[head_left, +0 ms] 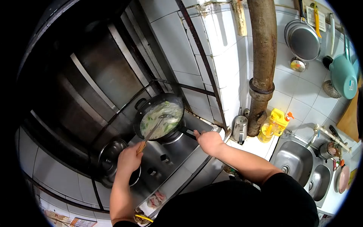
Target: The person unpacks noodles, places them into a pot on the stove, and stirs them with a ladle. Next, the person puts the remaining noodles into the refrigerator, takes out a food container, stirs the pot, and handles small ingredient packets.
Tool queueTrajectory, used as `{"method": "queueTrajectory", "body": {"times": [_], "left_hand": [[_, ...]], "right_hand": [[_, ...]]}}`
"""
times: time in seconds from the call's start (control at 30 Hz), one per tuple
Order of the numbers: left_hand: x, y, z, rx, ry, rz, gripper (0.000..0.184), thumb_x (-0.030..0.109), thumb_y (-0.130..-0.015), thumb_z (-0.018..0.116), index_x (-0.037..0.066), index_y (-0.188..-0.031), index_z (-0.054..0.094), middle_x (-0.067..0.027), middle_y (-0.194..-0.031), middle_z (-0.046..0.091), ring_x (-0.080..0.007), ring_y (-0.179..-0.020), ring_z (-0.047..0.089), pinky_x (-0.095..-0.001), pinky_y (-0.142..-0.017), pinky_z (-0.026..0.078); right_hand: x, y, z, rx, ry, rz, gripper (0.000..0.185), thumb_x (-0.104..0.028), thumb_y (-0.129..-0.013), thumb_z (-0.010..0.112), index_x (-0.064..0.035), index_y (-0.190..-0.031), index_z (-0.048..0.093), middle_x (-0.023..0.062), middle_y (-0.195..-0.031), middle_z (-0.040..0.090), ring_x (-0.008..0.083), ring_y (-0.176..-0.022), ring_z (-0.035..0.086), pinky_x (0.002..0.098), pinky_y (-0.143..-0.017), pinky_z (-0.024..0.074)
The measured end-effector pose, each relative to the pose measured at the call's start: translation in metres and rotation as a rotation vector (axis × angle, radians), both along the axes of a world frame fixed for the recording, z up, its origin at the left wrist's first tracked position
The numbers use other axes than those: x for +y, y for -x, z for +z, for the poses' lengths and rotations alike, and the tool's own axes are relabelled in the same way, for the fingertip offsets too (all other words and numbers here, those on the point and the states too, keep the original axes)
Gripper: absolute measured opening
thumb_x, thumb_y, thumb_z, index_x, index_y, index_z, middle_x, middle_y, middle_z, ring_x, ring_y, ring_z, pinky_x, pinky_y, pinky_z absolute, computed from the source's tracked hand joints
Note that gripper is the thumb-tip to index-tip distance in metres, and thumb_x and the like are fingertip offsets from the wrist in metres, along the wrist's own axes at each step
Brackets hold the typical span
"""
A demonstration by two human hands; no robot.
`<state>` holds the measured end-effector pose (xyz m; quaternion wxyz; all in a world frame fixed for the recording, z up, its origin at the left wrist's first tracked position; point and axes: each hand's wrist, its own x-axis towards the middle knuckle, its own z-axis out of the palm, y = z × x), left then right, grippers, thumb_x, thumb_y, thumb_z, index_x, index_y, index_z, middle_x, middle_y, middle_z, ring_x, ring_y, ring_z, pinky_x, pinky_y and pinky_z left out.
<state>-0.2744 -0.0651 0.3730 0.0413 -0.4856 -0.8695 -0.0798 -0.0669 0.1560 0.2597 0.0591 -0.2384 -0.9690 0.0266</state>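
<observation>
steel stovetop [182,146], wok [145,108], ladle [154,129] in left hand [129,159]

No text can be read: the label [351,84] on the teal vessel [340,72] and the wall card [322,22] are too small.

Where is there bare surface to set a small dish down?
Bare steel stovetop shows between the wok and knobs; some white counter between kettle, yellow bottle and sink. Crowded: the left end, where the left hand overlaps a round metal-rimmed piece.
</observation>
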Motion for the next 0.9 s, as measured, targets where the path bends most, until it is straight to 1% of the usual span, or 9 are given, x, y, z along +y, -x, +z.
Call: {"method": "queueTrajectory", "body": {"times": [0.13,0.23,0.3,0.4,0.47,0.7,0.8,0.83,0.9], "left_hand": [[-0.031,-0.014,0.036,-0.050,0.035,0.048,0.042,0.017,-0.078,0.067,0.015,-0.120,0.063,-0.0182,-0.100,0.066,-0.0360,-0.095,0.062,-0.0430,-0.083,0.049],[-0.036,-0.013,0.040,-0.070,0.079,0.062,0.040,0.017,-0.078,0.067,0.013,-0.118,0.064,-0.0182,-0.099,0.066,-0.0364,-0.095,0.062,-0.0430,-0.083,0.049],[-0.029,-0.012,0.027,-0.096,0.065,0.055,0.039,0.017,-0.078,0.067,0.013,-0.116,0.064,-0.0184,-0.099,0.066,-0.0362,-0.095,0.062,-0.0436,-0.083,0.049],[-0.005,0.009,-0.020,-0.008,0.039,0.078,0.040,0.019,-0.081,0.065,0.013,-0.120,0.062,-0.0189,-0.099,0.066,-0.0377,-0.094,0.062,-0.0462,-0.083,0.049],[0.009,0.017,-0.037,0.015,0.024,0.108,0.041,0.019,-0.082,0.063,0.013,-0.122,0.060,-0.0196,-0.100,0.066,-0.0388,-0.094,0.062,-0.0473,-0.083,0.049],[0.034,0.046,-0.056,0.024,-0.093,0.161,0.039,0.019,-0.085,0.057,0.009,-0.123,0.058,-0.0222,-0.100,0.066,-0.0406,-0.093,0.062,-0.0491,-0.083,0.050],[0.039,0.069,-0.064,0.018,-0.178,0.183,0.036,0.018,-0.085,0.056,0.008,-0.120,0.059,-0.0229,-0.097,0.065,-0.0416,-0.092,0.062,-0.0496,-0.083,0.049],[0.039,0.077,-0.066,0.015,-0.207,0.190,0.035,0.017,-0.085,0.055,0.007,-0.119,0.059,-0.0232,-0.096,0.065,-0.0420,-0.092,0.061,-0.0498,-0.084,0.049],[0.039,0.087,-0.063,0.027,-0.155,0.215,0.030,0.017,-0.088,0.054,0.006,-0.115,0.060,-0.0216,-0.094,0.066,-0.0381,-0.088,0.064,-0.0475,-0.079,0.052]], "right_hand": [[0.001,0.002,-0.002,-0.007,0.009,-0.008,0.050,-0.006,-0.089,0.045,-0.0013,-0.139,0.040,0.0154,-0.095,0.064,0.0300,-0.080,0.067,0.0385,-0.061,0.0540],[-0.001,0.000,0.002,-0.025,-0.006,-0.010,0.051,-0.005,-0.089,0.046,-0.0015,-0.139,0.040,0.0153,-0.096,0.064,0.0293,-0.080,0.067,0.0380,-0.061,0.0542],[-0.002,-0.001,0.006,-0.056,-0.004,-0.022,0.052,-0.005,-0.088,0.047,-0.0017,-0.140,0.040,0.0153,-0.098,0.064,0.0289,-0.081,0.067,0.0376,-0.062,0.0543],[-0.002,0.000,0.006,-0.047,0.005,-0.031,0.053,-0.005,-0.088,0.047,-0.0020,-0.140,0.040,0.0148,-0.097,0.065,0.0282,-0.082,0.068,0.0371,-0.062,0.0544],[-0.001,0.000,0.003,-0.039,-0.013,-0.010,0.052,-0.005,-0.088,0.047,-0.0020,-0.140,0.040,0.0148,-0.096,0.065,0.0282,-0.081,0.068,0.0372,-0.062,0.0544],[0.002,0.000,0.001,0.006,-0.039,0.015,0.050,-0.007,-0.088,0.046,-0.0016,-0.138,0.043,0.0148,-0.093,0.066,0.0289,-0.077,0.068,0.0385,-0.062,0.0543],[0.000,-0.002,0.010,-0.029,0.021,0.032,0.046,-0.007,-0.091,0.044,0.0008,-0.136,0.043,0.0197,-0.103,0.064,0.0334,-0.084,0.068,0.0424,-0.064,0.0567],[0.000,-0.002,0.011,-0.033,0.018,0.031,0.045,-0.007,-0.091,0.044,0.0009,-0.136,0.043,0.0196,-0.103,0.064,0.0334,-0.084,0.068,0.0424,-0.063,0.0565],[-0.001,-0.002,0.011,-0.041,0.016,0.029,0.044,-0.007,-0.091,0.044,0.0012,-0.135,0.044,0.0193,-0.103,0.064,0.0335,-0.084,0.068,0.0425,-0.063,0.0563]]}}
